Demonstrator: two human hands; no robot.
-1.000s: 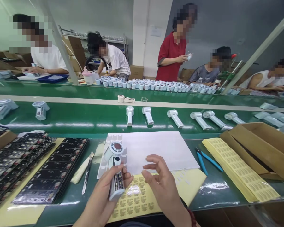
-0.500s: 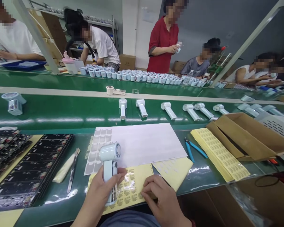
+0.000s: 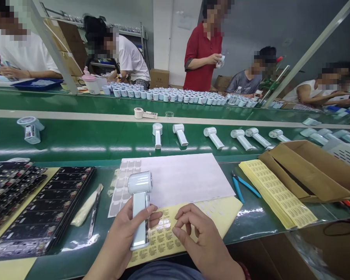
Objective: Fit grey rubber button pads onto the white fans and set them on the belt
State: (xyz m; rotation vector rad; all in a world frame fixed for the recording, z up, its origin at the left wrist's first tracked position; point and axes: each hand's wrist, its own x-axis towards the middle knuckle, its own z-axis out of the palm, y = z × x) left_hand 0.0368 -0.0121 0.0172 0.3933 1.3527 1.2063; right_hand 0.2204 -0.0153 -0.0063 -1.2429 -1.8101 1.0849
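Observation:
My left hand (image 3: 125, 233) grips the handle of a pale blue handheld fan (image 3: 140, 202), held upright with its round head turned sideways. My right hand (image 3: 198, 237) rests palm down beside it, fingertips curled onto a yellow sticker sheet (image 3: 169, 237) lying at the near edge of the bench. A white sheet (image 3: 181, 177) lies just behind the two hands.
Black trays of circuit boards (image 3: 46, 210) fill the left. Tweezers (image 3: 93, 212) and a wrapped brush lie beside them. Blue cutters (image 3: 242, 186), a stack of yellow sticker sheets (image 3: 277, 192) and a cardboard box (image 3: 312, 171) sit right. Several fans (image 3: 212, 137) lie on the green conveyor. Several people work beyond.
The fan in my left hand has turned, from its grille facing me to side-on. My right hand came down from mid-air onto the yellow sticker sheet.

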